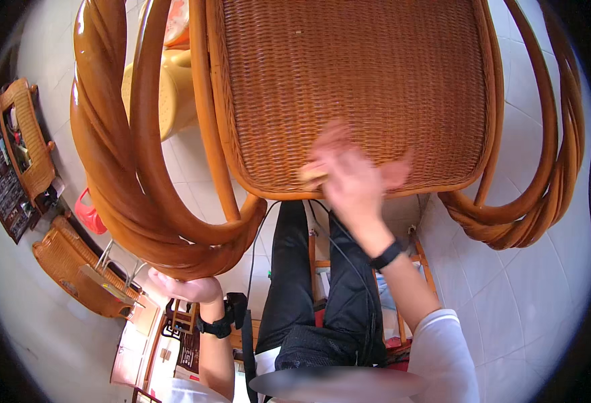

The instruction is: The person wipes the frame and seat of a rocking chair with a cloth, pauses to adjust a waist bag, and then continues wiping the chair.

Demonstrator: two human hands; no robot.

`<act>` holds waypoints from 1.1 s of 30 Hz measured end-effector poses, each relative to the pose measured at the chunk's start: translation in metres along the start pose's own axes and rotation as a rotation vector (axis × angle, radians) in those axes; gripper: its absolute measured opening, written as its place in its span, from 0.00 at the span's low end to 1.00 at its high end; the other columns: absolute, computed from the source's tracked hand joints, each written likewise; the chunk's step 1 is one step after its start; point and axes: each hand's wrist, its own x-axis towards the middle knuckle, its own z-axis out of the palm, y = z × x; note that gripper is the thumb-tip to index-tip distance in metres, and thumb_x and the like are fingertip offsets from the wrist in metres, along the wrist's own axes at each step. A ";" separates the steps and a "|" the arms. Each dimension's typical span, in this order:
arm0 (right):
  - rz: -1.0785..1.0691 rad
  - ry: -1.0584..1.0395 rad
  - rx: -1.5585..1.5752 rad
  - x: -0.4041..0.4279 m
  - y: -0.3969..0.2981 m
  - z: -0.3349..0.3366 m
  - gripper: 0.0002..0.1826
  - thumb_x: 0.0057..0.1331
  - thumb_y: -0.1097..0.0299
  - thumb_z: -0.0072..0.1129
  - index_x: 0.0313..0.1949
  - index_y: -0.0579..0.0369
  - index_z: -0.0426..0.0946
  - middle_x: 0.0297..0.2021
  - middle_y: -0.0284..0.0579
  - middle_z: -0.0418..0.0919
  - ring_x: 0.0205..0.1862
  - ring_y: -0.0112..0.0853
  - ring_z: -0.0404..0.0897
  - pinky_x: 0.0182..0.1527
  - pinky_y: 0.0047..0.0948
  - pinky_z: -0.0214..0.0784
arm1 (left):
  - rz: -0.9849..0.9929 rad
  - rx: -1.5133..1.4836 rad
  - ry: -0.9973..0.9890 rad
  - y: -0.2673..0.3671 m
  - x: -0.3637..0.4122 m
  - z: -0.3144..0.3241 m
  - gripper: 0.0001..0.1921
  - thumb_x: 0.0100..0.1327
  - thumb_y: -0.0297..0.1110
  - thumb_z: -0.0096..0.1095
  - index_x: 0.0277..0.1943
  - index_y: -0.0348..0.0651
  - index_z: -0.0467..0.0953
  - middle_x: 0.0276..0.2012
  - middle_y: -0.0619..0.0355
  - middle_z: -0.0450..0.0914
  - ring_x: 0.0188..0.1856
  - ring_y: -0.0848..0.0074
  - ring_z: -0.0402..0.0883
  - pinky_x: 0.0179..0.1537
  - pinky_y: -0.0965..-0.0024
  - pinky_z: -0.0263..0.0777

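A rattan chair's woven panel (pixel 361 75) fills the upper middle of the head view, framed by smooth rattan poles. My right hand (pixel 353 184), blurred, is at the panel's near edge. It holds a pinkish cloth (pixel 397 170) that spreads out on both sides of the hand against the weave. My left hand (pixel 189 289) grips the underside of the thick twisted rattan armrest (pixel 119 146) at its near curve; some of its fingers are hidden behind the pole. A second twisted armrest (pixel 562 186) curves along the right side, with neither hand on it.
Beyond the left armrest stand a yellow plastic stool (pixel 169 95) and a red plastic item (pixel 90 211). Further left are a wicker-topped table (pixel 28 141) with small items and a rattan bench (pixel 78 267). Black cables (pixel 257 242) hang by my legs. Pale tiles (pixel 502 282) cover the floor.
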 end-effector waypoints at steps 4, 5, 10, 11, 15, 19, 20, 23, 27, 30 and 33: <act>-0.270 0.036 0.046 0.006 -0.046 0.042 0.19 0.52 0.65 0.52 0.46 0.40 0.70 0.29 0.37 0.66 0.31 0.32 0.69 0.26 0.28 0.65 | 0.015 -0.110 -0.109 0.012 -0.007 0.013 0.22 0.63 0.42 0.30 0.46 0.31 0.65 0.41 0.48 0.71 0.42 0.68 0.72 0.42 0.67 0.67; -0.288 0.040 0.060 0.011 -0.047 0.042 0.18 0.53 0.65 0.52 0.45 0.39 0.71 0.29 0.37 0.66 0.30 0.32 0.70 0.25 0.28 0.65 | -0.134 -0.361 -0.093 0.016 -0.008 0.017 0.23 0.62 0.43 0.29 0.47 0.30 0.64 0.42 0.47 0.71 0.44 0.67 0.72 0.43 0.66 0.67; 0.201 0.051 -0.172 0.052 0.004 -0.017 0.14 0.54 0.65 0.54 0.43 0.43 0.71 0.33 0.46 0.72 0.33 0.41 0.74 0.31 0.38 0.68 | -0.113 -0.243 -0.086 0.001 -0.015 0.011 0.28 0.63 0.46 0.27 0.53 0.28 0.61 0.49 0.43 0.68 0.49 0.62 0.70 0.48 0.63 0.66; 0.202 0.125 -0.246 0.058 0.032 -0.029 0.19 0.52 0.67 0.54 0.46 0.48 0.70 0.36 0.50 0.69 0.37 0.44 0.71 0.35 0.41 0.67 | -0.123 -0.282 -0.067 -0.001 -0.019 0.014 0.29 0.63 0.47 0.26 0.54 0.27 0.60 0.49 0.42 0.67 0.50 0.62 0.69 0.49 0.63 0.65; 0.514 0.462 -0.528 0.093 0.139 -0.093 0.22 0.53 0.65 0.56 0.50 0.43 0.68 0.41 0.55 0.67 0.42 0.46 0.69 0.42 0.42 0.63 | -0.223 -0.306 -0.034 -0.008 -0.027 0.006 0.32 0.64 0.50 0.24 0.55 0.25 0.59 0.51 0.40 0.65 0.53 0.60 0.67 0.51 0.61 0.64; 0.641 0.542 -0.573 0.115 0.152 -0.099 0.24 0.54 0.66 0.54 0.53 0.42 0.65 0.37 0.53 0.68 0.41 0.46 0.69 0.41 0.44 0.63 | -0.152 -0.323 -0.029 -0.010 -0.031 0.008 0.33 0.64 0.52 0.22 0.55 0.25 0.58 0.53 0.40 0.64 0.54 0.59 0.66 0.52 0.59 0.63; 0.576 0.515 -0.493 0.122 0.132 -0.087 0.23 0.55 0.67 0.54 0.52 0.43 0.65 0.36 0.51 0.69 0.40 0.45 0.69 0.40 0.44 0.62 | -0.189 -0.350 -0.025 -0.006 -0.029 0.008 0.33 0.63 0.52 0.22 0.56 0.25 0.57 0.54 0.40 0.63 0.54 0.59 0.66 0.53 0.59 0.63; 0.323 0.438 -0.364 0.142 0.055 -0.040 0.20 0.57 0.69 0.49 0.51 0.46 0.66 0.33 0.46 0.70 0.39 0.42 0.70 0.38 0.43 0.62 | -0.228 -0.384 -0.018 -0.004 -0.028 0.009 0.34 0.63 0.52 0.22 0.56 0.25 0.56 0.54 0.39 0.62 0.54 0.59 0.65 0.53 0.58 0.63; 0.043 0.158 -0.144 0.170 -0.062 0.022 0.19 0.57 0.67 0.47 0.50 0.49 0.66 0.36 0.45 0.70 0.41 0.40 0.70 0.40 0.38 0.65 | -0.249 -0.403 0.025 0.012 -0.022 0.018 0.33 0.64 0.51 0.22 0.56 0.26 0.55 0.54 0.40 0.62 0.54 0.58 0.66 0.53 0.59 0.64; -0.098 0.328 -0.027 0.173 -0.080 0.042 0.20 0.57 0.67 0.47 0.50 0.50 0.65 0.37 0.47 0.69 0.42 0.41 0.70 0.38 0.37 0.67 | -0.175 -0.460 -0.110 0.003 -0.023 0.009 0.31 0.65 0.52 0.26 0.59 0.32 0.55 0.57 0.47 0.61 0.56 0.61 0.63 0.56 0.60 0.60; -0.118 0.218 -0.055 0.183 -0.054 0.026 0.21 0.53 0.66 0.53 0.49 0.48 0.66 0.35 0.45 0.67 0.37 0.39 0.70 0.34 0.37 0.67 | -0.268 -0.526 -0.024 0.004 -0.020 0.010 0.31 0.65 0.52 0.25 0.60 0.33 0.54 0.58 0.47 0.59 0.58 0.61 0.61 0.59 0.60 0.56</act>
